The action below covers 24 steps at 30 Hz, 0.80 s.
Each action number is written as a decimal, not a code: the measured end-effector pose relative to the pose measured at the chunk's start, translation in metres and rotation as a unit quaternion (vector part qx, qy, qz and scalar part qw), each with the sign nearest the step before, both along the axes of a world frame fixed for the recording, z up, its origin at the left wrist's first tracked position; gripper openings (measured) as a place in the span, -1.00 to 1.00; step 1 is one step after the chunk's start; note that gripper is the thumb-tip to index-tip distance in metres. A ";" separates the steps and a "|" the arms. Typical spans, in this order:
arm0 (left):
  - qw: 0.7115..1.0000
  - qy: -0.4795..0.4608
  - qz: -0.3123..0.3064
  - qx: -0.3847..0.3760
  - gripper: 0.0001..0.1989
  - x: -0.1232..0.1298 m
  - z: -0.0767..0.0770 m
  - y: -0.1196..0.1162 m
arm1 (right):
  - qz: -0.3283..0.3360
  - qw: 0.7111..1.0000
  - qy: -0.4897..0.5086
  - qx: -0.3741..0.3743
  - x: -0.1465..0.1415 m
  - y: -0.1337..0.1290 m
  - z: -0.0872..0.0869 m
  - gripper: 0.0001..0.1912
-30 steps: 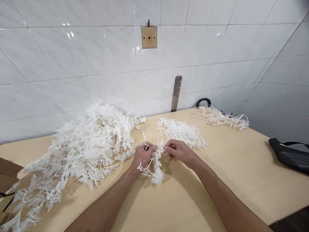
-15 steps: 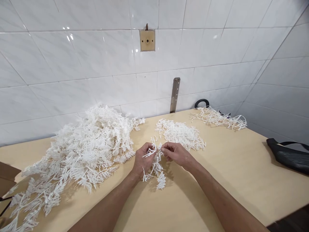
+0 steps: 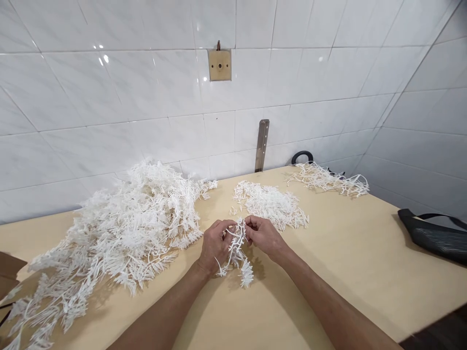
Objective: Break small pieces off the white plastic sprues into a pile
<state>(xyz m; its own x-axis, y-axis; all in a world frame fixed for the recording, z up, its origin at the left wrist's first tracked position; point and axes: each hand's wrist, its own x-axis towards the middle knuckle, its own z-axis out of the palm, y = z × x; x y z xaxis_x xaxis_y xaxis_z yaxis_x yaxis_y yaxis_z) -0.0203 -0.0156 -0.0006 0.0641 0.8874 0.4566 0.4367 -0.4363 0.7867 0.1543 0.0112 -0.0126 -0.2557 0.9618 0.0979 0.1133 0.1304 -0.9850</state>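
Between my hands hangs a white plastic branch sprig (image 3: 237, 245), its twigs drooping over the table. My left hand (image 3: 216, 247) is closed with the fingertips pinching the sprig near its upper part. The fingers of my right hand (image 3: 263, 236) are also pinched together at the sprig's right side, touching it. Just behind the hands lies a low heap of small white cut pieces (image 3: 273, 206). A large tangled pile of white branched sprigs (image 3: 134, 228) spreads over the left of the table.
Bare branching stems (image 3: 328, 179) lie at the back right beside a black ring-shaped object (image 3: 302, 156). A black bag with a strap (image 3: 434, 236) rests at the right edge. Part of a cardboard box (image 3: 10, 272) shows at left. A metal strip (image 3: 261, 146) stands against the tiled wall.
My left hand has rolled over slightly and its fingers now point more to the right. The sprig's upper twigs have shifted right, between both hands. The camera view has shifted a little.
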 end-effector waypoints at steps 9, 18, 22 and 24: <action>0.992 0.094 0.008 0.082 -0.86 -0.004 -0.007 0.006 | -0.017 0.999 0.026 -0.030 -0.010 -0.006 0.008 -0.91; 0.977 0.162 0.021 0.135 -0.77 -0.003 -0.007 0.002 | -0.012 0.999 0.040 -0.031 -0.015 -0.016 0.019 -0.80; 0.981 0.145 0.014 0.132 -0.73 -0.002 -0.005 0.000 | -0.007 1.000 0.029 -0.004 -0.017 -0.020 0.023 -0.78; 0.983 0.132 0.013 0.124 -0.72 -0.002 -0.006 0.001 | -0.007 1.000 0.005 0.020 -0.017 -0.021 0.023 -0.79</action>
